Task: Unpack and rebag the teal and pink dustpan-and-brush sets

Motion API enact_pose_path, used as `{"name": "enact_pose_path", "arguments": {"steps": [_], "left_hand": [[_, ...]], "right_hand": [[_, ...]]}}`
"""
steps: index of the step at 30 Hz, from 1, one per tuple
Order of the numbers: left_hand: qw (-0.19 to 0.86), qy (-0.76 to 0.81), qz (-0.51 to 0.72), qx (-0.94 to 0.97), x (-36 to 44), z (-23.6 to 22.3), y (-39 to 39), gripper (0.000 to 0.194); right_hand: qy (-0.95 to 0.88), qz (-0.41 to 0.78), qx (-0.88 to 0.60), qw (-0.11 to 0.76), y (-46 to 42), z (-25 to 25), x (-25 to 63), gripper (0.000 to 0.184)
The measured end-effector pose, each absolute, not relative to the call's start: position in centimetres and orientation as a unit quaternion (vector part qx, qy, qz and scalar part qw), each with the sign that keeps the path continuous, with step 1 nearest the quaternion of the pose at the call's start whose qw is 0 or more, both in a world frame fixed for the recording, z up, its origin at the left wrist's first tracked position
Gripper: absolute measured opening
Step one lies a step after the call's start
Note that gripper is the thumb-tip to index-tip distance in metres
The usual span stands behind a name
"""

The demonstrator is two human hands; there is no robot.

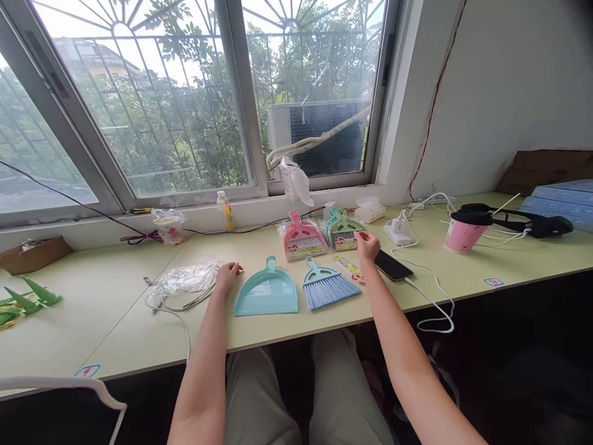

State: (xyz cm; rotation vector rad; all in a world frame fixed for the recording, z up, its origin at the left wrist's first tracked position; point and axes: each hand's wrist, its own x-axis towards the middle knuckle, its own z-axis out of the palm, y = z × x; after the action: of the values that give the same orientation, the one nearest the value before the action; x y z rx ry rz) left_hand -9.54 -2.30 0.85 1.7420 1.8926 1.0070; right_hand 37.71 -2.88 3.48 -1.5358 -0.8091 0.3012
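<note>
Left hand (227, 276) lies open beside a bare teal dustpan (266, 290) — right hand (367, 246) meets a bagged green dustpan set (343, 230), any grip hard to make out.

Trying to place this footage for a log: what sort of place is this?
Probably a makeshift home workspace: a long pale desk under a barred window, holding a power strip, a phone and packaged dustpan sets.

We sit at a long pale-green desk (115, 334) under a wide metal-framed window (152, 105), daylight entering through its security grille (139, 80) and leafy trees (185, 130); an outdoor air-conditioner unit (324, 139) stands beyond the glass, far right, beside a white wall (509, 80)
</note>
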Motion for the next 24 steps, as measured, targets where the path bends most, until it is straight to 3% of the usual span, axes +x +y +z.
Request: {"name": "enact_pose_path", "arguments": {"steps": [8, 15, 24], "left_hand": [[0.19, 0.673, 0.359, 0.618, -9.4, 1.1, -2.4, 0.034], [0.185, 0.677, 0.351, 0.619, -9.3, 1.2, -2.4, 0.035], [0.171, 0.678, 0.338, 0.629, -9.0, 1.5, -2.8, 0.036]], "right_hand": [[-0.183, 0.174, -0.596, 0.763, -1.6, 2.2, 40.5, 0.03], [-0.18, 0.241, -0.588, 0.751, -1.6, 2.0, 40.7, 0.017], [-0.181, 0.304, -0.534, 0.768, -2.3, 2.3, 39.4, 0.021]]}}
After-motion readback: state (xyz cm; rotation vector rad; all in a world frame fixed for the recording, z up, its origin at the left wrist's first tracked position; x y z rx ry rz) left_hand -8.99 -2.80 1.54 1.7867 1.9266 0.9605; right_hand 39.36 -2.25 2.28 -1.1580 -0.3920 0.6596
